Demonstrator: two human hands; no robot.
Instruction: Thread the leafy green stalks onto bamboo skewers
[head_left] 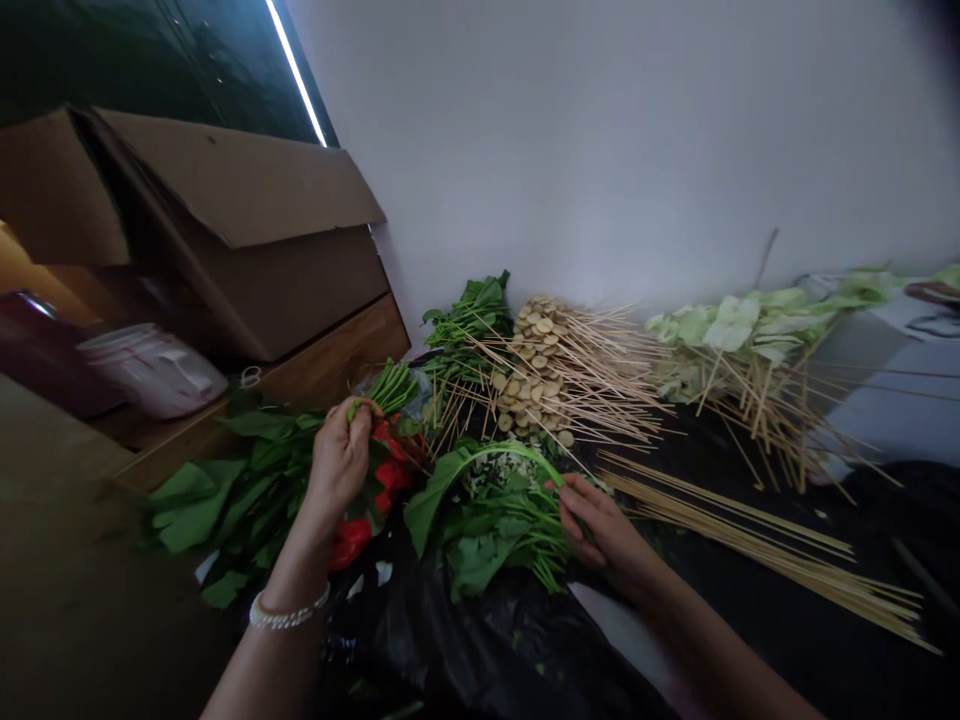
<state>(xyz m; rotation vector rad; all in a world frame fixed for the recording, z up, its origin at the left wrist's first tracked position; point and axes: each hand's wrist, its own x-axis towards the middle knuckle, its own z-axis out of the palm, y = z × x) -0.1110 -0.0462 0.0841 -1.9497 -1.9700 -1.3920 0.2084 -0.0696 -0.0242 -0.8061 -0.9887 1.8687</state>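
Observation:
My right hand (596, 520) pinches the stalk of a long leafy green (480, 458), which arches left with its broad leaf hanging down. Beneath it lies a pile of cut leafy greens (499, 540) on black plastic. My left hand (343, 458), with a beaded bracelet at the wrist, is closed at the pile of large leafy greens (247, 490). A bit of green stem shows at its fingertips; the rest of its grip is hidden. Just beyond it are bundled green stems (394, 386) and a red plastic bag (386, 475).
Skewered pale round slices (536, 370) and skewered greens (476, 315) lie by the wall. Skewered cabbage leaves (742, 325) sit at right, behind loose bamboo sticks (780, 545). An open cardboard box (277, 290) and a whitish plastic container (154, 370) stand at left.

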